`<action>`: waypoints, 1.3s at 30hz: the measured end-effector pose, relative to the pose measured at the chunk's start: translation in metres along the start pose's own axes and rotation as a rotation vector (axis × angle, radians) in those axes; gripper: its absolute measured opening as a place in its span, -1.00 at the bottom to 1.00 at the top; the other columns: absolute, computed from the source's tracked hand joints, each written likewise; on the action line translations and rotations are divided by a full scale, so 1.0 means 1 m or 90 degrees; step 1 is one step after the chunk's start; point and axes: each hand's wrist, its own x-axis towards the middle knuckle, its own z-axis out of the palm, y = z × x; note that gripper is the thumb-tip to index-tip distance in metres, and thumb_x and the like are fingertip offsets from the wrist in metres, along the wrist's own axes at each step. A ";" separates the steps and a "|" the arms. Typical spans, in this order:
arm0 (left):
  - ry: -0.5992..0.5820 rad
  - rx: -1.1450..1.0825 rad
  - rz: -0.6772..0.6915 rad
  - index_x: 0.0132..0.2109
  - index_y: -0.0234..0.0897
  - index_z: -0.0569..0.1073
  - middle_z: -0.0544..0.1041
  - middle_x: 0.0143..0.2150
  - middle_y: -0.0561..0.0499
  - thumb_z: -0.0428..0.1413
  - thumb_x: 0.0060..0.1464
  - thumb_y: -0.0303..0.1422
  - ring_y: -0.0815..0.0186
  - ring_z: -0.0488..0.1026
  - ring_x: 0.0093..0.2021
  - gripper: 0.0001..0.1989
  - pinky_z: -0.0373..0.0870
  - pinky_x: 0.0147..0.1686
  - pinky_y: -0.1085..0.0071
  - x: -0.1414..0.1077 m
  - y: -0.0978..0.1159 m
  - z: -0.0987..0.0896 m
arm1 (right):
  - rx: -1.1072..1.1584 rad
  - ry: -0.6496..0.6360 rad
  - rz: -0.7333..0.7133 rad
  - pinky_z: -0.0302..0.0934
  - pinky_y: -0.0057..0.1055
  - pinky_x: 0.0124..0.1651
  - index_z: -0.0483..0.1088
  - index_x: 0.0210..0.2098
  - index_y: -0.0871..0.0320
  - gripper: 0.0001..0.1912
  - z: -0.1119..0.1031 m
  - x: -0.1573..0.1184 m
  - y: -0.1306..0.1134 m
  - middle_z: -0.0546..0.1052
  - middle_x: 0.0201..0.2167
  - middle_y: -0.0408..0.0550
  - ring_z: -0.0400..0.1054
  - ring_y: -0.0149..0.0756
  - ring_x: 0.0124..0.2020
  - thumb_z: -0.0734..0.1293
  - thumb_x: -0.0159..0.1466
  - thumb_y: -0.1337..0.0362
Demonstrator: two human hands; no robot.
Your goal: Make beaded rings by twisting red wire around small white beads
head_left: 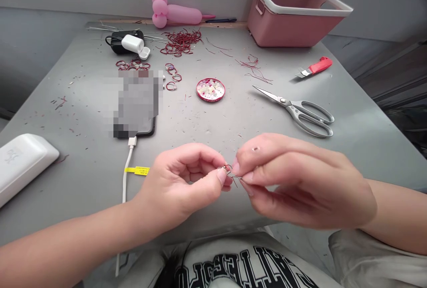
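Observation:
Between thumb and fingertips, my left hand pinches a small loop of thin dark red cord. My right hand is closed close beside it, its thumb and finger pinched on the cord's end. A loose tail of cord hangs below the gap between the hands. Whether a bead sits on the loop is hard to make out. Beyond the hands stands a round red-rimmed dish of pale and pink beads. Grey-handled scissors lie open-bladed past my right hand.
A phone with a white cable lies left. Finished-looking cord rings and a red cord pile are farther back. A red utility knife, pink bin, pink balloon and white case surround them.

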 end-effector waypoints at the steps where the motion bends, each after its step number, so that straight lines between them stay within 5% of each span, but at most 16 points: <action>1: -0.005 -0.021 -0.007 -0.40 -0.23 0.52 0.59 -0.49 0.14 0.19 -0.02 -0.55 0.46 0.55 -0.45 -0.88 0.47 -0.44 0.65 0.000 0.000 0.000 | -0.032 -0.021 -0.039 0.48 -0.39 -0.24 0.36 -0.35 0.15 -0.81 -0.002 -0.001 0.001 0.54 -0.35 0.04 0.48 -0.34 -0.30 0.30 0.18 0.57; 8: -0.044 -0.132 -0.073 -0.40 -0.26 0.51 0.59 -0.51 0.14 0.20 -0.01 -0.55 0.45 0.56 -0.46 -0.90 0.51 -0.40 0.60 -0.001 -0.001 0.001 | -0.280 -0.093 -0.290 0.50 -0.42 -0.29 0.40 -0.64 0.12 -0.69 -0.011 0.004 0.001 0.53 -0.52 -0.07 0.49 -0.28 -0.34 0.37 0.18 0.52; 13: -0.060 -0.178 -0.127 -0.41 -0.30 0.49 0.59 -0.52 0.12 0.18 0.03 -0.54 0.46 0.56 -0.48 -0.90 0.52 -0.39 0.59 0.001 -0.001 0.000 | -0.259 -0.071 -0.369 0.47 -0.46 -0.39 0.34 -0.76 0.08 -0.61 -0.003 0.004 0.004 0.45 -0.63 -0.12 0.46 -0.30 -0.39 0.41 0.15 0.43; 18: -0.062 -0.150 -0.119 -0.38 -0.30 0.50 0.58 -0.51 0.12 0.16 0.08 -0.52 0.46 0.55 -0.47 -0.91 0.53 -0.38 0.59 0.002 -0.003 -0.001 | -0.241 -0.103 -0.302 0.47 -0.48 -0.33 0.39 -0.71 0.14 -0.66 -0.004 -0.001 0.002 0.50 -0.59 -0.06 0.47 -0.28 -0.34 0.39 0.15 0.50; 21: -0.038 -0.084 -0.051 -0.30 -0.29 0.52 0.60 -0.47 0.11 0.16 0.11 -0.48 0.45 0.56 -0.42 -0.95 0.54 -0.34 0.58 0.004 -0.002 -0.002 | -0.223 -0.133 -0.227 0.48 -0.43 -0.21 0.50 -0.49 0.20 -0.81 -0.009 0.002 0.007 0.58 -0.39 0.05 0.48 -0.26 -0.24 0.33 0.21 0.51; 23: -0.002 -0.021 0.007 -0.25 -0.27 0.52 0.61 -0.43 0.09 0.15 0.14 -0.45 0.43 0.58 -0.38 -0.95 0.54 -0.31 0.57 0.005 -0.002 -0.003 | -0.115 -0.066 -0.217 0.47 -0.40 -0.19 0.50 -0.38 0.23 -0.85 -0.010 0.005 0.011 0.57 -0.34 0.09 0.48 -0.27 -0.24 0.29 0.23 0.47; 27: 0.031 0.120 0.118 -0.20 -0.23 0.49 0.62 -0.38 0.06 0.13 0.16 -0.47 0.38 0.59 -0.34 -0.92 0.54 -0.27 0.51 0.004 -0.003 -0.006 | 0.120 -0.028 0.020 0.43 -0.36 -0.19 0.46 -0.26 0.21 -0.79 -0.008 0.006 0.012 0.54 -0.27 0.08 0.45 -0.32 -0.22 0.18 0.29 0.40; 30: 0.025 0.199 0.182 -0.18 -0.21 0.49 0.62 -0.33 0.04 0.13 0.15 -0.47 0.36 0.58 -0.33 -0.90 0.52 -0.28 0.48 0.002 -0.004 -0.007 | 0.262 -0.011 0.246 0.40 -0.41 -0.25 0.41 -0.27 0.18 -0.94 -0.002 0.005 0.010 0.52 -0.34 -0.04 0.43 -0.38 -0.30 0.31 0.25 0.41; 33: 0.037 0.201 0.175 -0.21 -0.20 0.49 0.61 -0.30 0.03 0.15 0.13 -0.46 0.36 0.57 -0.31 -0.92 0.51 -0.30 0.50 0.001 -0.003 -0.006 | 0.385 -0.059 0.390 0.37 -0.41 -0.28 0.38 -0.32 0.19 -0.95 0.002 0.003 0.012 0.49 -0.36 -0.08 0.40 -0.39 -0.33 0.36 0.23 0.37; 39: -0.042 -0.017 0.036 -0.31 -0.23 0.52 0.57 -0.35 0.06 0.20 0.10 -0.39 0.41 0.52 -0.36 -0.98 0.49 -0.38 0.55 0.008 0.001 -0.006 | 0.383 -0.119 0.348 0.26 -0.46 -0.25 0.35 -0.36 0.20 -0.93 -0.001 0.005 0.020 0.40 -0.35 -0.12 0.31 -0.46 -0.33 0.33 0.27 0.38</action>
